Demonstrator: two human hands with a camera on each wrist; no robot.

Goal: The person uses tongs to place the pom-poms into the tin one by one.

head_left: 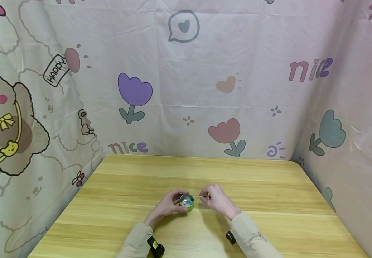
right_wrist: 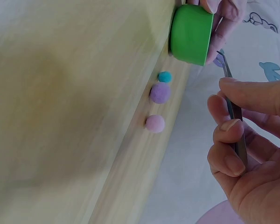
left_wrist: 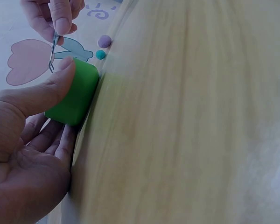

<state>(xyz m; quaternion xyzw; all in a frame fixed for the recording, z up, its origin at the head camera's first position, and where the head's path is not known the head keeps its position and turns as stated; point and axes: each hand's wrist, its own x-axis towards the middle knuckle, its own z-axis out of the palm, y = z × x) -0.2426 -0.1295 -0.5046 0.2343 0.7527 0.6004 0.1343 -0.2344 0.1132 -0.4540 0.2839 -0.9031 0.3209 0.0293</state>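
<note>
My left hand (head_left: 169, 205) holds a small green cup (left_wrist: 77, 93) on the wooden table, with the thumb at one side and the fingers curled round the other. The cup's inside is silvery, and small white and teal pieces (head_left: 190, 201) show within it. My right hand (head_left: 217, 200) pinches bent-tip tweezers (right_wrist: 233, 109) between thumb and fingers. Their tips hang near the cup's rim, with nothing visible between them. Beside the cup on the table lie a teal pom-pom (right_wrist: 164, 77), a purple pom-pom (right_wrist: 159, 93) and a pink pom-pom (right_wrist: 155, 124).
The pale wooden table (head_left: 134, 175) spreads out around both hands. A printed cloth (head_left: 186, 71) with flowers and hearts hangs behind it and along both sides. Black straps with devices (head_left: 155, 247) sit at the sleeve cuffs.
</note>
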